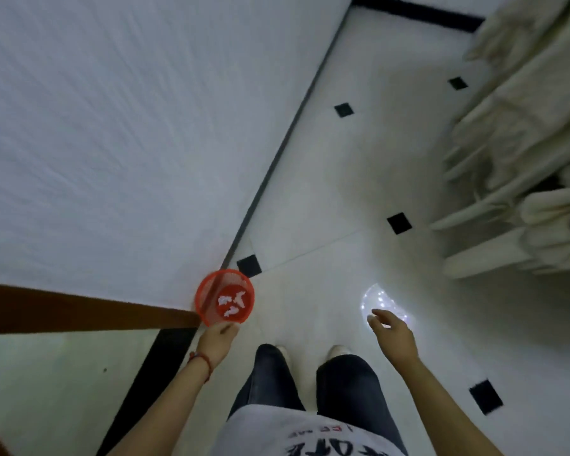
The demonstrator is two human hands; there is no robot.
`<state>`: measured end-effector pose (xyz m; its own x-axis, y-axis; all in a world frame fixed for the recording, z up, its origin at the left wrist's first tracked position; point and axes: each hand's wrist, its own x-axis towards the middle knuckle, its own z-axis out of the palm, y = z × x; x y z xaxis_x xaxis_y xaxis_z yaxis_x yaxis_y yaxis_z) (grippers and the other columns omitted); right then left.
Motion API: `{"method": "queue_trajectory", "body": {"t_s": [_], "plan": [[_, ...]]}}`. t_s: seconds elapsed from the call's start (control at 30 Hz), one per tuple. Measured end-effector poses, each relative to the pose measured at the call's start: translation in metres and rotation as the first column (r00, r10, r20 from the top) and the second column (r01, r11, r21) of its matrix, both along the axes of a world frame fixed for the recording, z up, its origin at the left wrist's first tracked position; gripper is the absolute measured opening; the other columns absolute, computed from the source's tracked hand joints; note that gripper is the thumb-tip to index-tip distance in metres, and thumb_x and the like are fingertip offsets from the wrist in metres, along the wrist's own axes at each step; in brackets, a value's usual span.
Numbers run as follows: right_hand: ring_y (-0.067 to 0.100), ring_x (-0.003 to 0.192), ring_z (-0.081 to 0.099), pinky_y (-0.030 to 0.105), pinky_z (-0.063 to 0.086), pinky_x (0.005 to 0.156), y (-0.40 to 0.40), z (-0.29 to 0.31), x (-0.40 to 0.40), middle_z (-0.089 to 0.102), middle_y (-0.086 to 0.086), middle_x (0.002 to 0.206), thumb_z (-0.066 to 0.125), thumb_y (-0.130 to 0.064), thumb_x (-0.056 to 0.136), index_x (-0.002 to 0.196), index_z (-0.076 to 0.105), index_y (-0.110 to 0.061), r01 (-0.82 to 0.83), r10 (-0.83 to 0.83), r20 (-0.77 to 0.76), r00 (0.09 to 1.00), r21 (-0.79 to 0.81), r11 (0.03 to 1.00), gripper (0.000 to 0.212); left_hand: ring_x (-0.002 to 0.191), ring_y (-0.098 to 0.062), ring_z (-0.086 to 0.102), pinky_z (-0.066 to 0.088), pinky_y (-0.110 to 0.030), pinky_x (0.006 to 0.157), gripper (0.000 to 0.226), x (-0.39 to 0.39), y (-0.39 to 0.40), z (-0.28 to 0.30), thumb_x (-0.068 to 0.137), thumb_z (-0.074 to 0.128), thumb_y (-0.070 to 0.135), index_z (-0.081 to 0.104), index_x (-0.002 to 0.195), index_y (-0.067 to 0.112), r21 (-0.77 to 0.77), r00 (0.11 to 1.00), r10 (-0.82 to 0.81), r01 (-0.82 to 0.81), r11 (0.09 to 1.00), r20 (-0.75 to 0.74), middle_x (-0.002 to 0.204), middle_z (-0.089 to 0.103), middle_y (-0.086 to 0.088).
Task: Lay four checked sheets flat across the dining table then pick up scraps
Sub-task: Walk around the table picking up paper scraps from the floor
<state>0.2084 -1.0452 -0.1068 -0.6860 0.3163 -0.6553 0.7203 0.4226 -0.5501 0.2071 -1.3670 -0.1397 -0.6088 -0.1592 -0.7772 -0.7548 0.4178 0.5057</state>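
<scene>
Three white paper scraps (230,301) are lying inside one round red mesh plastic basket (208,296), which is being gripped at its near rim by the left hand (217,340), beside the white-covered counter (112,143). The right hand (392,334) is being held spread, empty, above the tiled floor (326,192).

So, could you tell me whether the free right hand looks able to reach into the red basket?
Probably yes: the right hand is open and holds nothing, and only bare floor lies between it and the red basket, which the left hand grips.

Red plastic mesh basket (224,297), glossy floor tiles (326,199), seemingly matt sheet (119,133)
</scene>
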Motion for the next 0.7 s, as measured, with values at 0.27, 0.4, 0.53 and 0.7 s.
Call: {"method": "queue_trajectory", "body": {"t_s": [0.27, 0.4, 0.53, 0.7], "plan": [[0.03, 0.104, 0.06, 0.032, 0.042, 0.088, 0.109, 0.008, 0.149, 0.061, 0.015, 0.12, 0.052, -0.023, 0.092, 0.121, 0.056, -0.009, 0.449, -0.45, -0.02, 0.893, -0.021, 0.893, 0.032, 0.082, -0.021, 0.053, 0.039, -0.027, 0.075, 0.023, -0.032, 0.151, 0.029, 0.091, 0.05, 0.022, 0.057, 0.07, 0.018, 0.082, 0.944, -0.326, 0.33, 0.94, -0.058, 0.081, 0.059, -0.005], [0.029, 0.092, 0.061, 0.032, 0.044, 0.083, 0.15, 0.005, 0.219, 0.062, 0.017, 0.115, 0.051, -0.019, 0.092, 0.12, 0.056, -0.005, 0.623, -0.624, -0.007, 0.782, -0.03, 0.782, 0.031, 0.081, -0.018, 0.055, 0.044, -0.025, 0.067, 0.016, -0.021, 0.238, 0.043, 0.092, 0.05, 0.025, 0.059, 0.088, 0.012, 0.103, 0.887, -0.453, 0.46, 0.882, -0.088, 0.082, 0.059, 0.0], [0.029, 0.085, 0.061, 0.038, 0.047, 0.085, 0.206, 0.0, 0.295, 0.063, 0.018, 0.115, 0.052, -0.016, 0.091, 0.118, 0.057, -0.003, 0.766, -0.766, 0.022, 0.642, -0.053, 0.64, 0.03, 0.08, -0.019, 0.055, 0.043, -0.023, 0.062, 0.02, 0.022, 0.336, 0.049, 0.091, 0.051, 0.024, 0.059, 0.096, 0.007, 0.091, 0.828, -0.552, 0.559, 0.824, -0.094, 0.088, 0.06, -0.007], [0.029, 0.082, 0.061, 0.037, 0.048, 0.083, 0.286, -0.003, 0.369, 0.061, 0.015, 0.109, 0.052, -0.016, 0.092, 0.118, 0.057, -0.002, 0.873, -0.876, 0.004, 0.482, -0.093, 0.479, 0.03, 0.071, -0.016, 0.054, 0.043, -0.024, 0.06, 0.016, 0.095, 0.447, 0.045, 0.091, 0.051, 0.021, 0.06, 0.087, 0.008, 0.104, 0.732, -0.678, 0.681, 0.725, -0.068, 0.083, 0.06, -0.007]]}}
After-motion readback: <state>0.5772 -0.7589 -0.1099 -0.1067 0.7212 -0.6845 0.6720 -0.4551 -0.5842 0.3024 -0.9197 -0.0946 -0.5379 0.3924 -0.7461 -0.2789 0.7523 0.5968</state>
